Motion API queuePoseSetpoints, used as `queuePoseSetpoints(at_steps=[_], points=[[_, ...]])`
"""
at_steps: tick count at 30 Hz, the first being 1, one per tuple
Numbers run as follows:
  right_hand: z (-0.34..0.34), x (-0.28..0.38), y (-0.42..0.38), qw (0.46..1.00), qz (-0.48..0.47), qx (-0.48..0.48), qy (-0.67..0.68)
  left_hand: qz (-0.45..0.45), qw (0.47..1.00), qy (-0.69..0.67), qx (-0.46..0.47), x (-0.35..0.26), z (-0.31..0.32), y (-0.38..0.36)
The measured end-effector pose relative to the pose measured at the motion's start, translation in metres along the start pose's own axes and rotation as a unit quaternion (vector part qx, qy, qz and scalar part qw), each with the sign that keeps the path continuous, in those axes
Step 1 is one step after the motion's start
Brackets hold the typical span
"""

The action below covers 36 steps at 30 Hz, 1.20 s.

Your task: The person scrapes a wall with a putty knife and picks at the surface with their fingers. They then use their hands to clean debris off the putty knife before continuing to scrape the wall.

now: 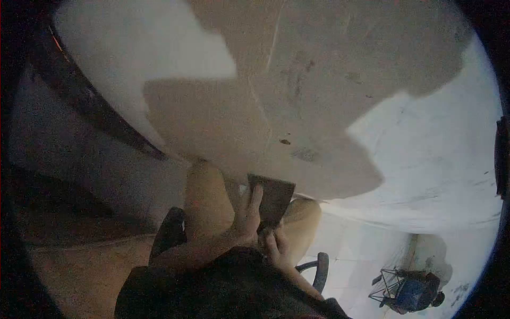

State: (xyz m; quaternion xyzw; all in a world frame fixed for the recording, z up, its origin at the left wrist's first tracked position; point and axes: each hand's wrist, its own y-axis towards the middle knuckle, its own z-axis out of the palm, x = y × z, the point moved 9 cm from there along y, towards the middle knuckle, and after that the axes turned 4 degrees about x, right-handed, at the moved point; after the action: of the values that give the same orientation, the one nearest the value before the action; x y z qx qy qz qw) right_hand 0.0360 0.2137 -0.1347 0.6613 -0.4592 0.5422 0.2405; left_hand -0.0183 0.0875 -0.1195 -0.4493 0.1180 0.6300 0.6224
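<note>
So the dark flat plate (pixel 277 198) sits around 12 o'clock of the right hand (pixel 277 245), fingers pinching its narrow end, long axis roughly 1-to-7, left hand (pixel 245 218) touching at its 8 o'clock, though can't tell if those fingers grip.

A person (pixel 419 293) (small, blurred) is beside a thin frame (pixel 384 285).

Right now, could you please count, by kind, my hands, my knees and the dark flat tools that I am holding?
Hands: 2 (left hand, right hand)
Knees: 2 (left knee, right knee)
Dark flat tool: 1
Total: 5
</note>
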Motion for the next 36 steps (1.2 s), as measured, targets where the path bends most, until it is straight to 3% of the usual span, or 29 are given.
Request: queuePoseSetpoints(at_steps=[2, 4, 6, 8, 10, 13, 14, 17, 18, 21, 22, 24, 27, 28, 31, 34, 36], points=[[-0.006, 0.037, 0.023, 0.998, -0.041, -0.006, 0.042, 0.144, 0.984, 0.086, 0.057, -0.041, 0.012, 0.017], [-0.009, 0.083, 0.047, 0.985, -0.085, -0.002, 0.148, 0.209, 0.968, 0.131, 0.036, -0.093, 0.029, 0.019], [-0.014, 0.123, 0.071, 0.972, -0.164, 0.01, 0.168, 0.15, 0.978, 0.146, 0.016, -0.141, 0.055, 0.004], [-0.015, 0.138, 0.075, 0.967, -0.182, -0.012, 0.177, 0.105, 0.985, 0.137, 0.016, -0.148, 0.064, 0.004], [-0.02, 0.151, 0.071, 0.973, -0.143, -0.063, 0.172, 0.078, 0.991, 0.101, 0.035, -0.151, 0.075, -0.001], [-0.018, 0.108, 0.06, 0.979, -0.075, -0.088, 0.168, 0.279, 0.933, 0.224, 0.031, -0.155, 0.079, -0.002], [-0.014, 0.083, 0.053, 0.985, -0.035, -0.086, 0.148, 0.215, 0.965, 0.147, 0.04, -0.117, 0.066, 0.018], [-0.006, 0.027, 0.033, 0.99, 0.03, -0.096, 0.101, 0.231, 0.943, 0.235, 0.038, -0.083, 0.062, 0.015], [-0.006, 0.021, 0.029, 0.986, 0.063, -0.098, 0.121, 0.184, 0.951, 0.244, 0.047, -0.055, 0.05, 0.024], [0.012, 0.008, 0.0, 0.932, 0.235, -0.091, 0.261, -0.006, 0.983, 0.183, -0.005, 0.012, 0.0, 0.025], [0.015, -0.028, -0.008, 0.956, 0.214, -0.051, 0.195, -0.084, 0.992, 0.092, -0.005, 0.055, -0.023, 0.028], [0.025, -0.036, -0.015, 0.983, 0.174, 0.02, 0.062, -0.238, 0.967, -0.086, -0.008, 0.13, -0.065, 0.022], [0.054, -0.056, -0.023, 0.984, 0.155, 0.068, 0.045, -0.262, 0.955, -0.122, -0.064, 0.131, -0.092, -0.006], [0.063, -0.055, -0.022, 0.983, 0.154, 0.076, 0.069, -0.271, 0.957, -0.105, -0.027, 0.129, -0.105, -0.014], [0.069, -0.034, 0.003, 0.984, 0.086, 0.145, -0.052, -0.237, 0.965, -0.098, -0.062, 0.119, -0.127, -0.001], [0.066, 0.004, 0.023, 0.976, 0.059, 0.188, -0.092, -0.162, 0.978, -0.13, 0.003, 0.088, -0.119, 0.015], [0.068, 0.013, 0.032, 0.978, 0.072, 0.195, -0.011, -0.025, 0.991, 0.089, 0.092, 0.058, -0.118, 0.036]])
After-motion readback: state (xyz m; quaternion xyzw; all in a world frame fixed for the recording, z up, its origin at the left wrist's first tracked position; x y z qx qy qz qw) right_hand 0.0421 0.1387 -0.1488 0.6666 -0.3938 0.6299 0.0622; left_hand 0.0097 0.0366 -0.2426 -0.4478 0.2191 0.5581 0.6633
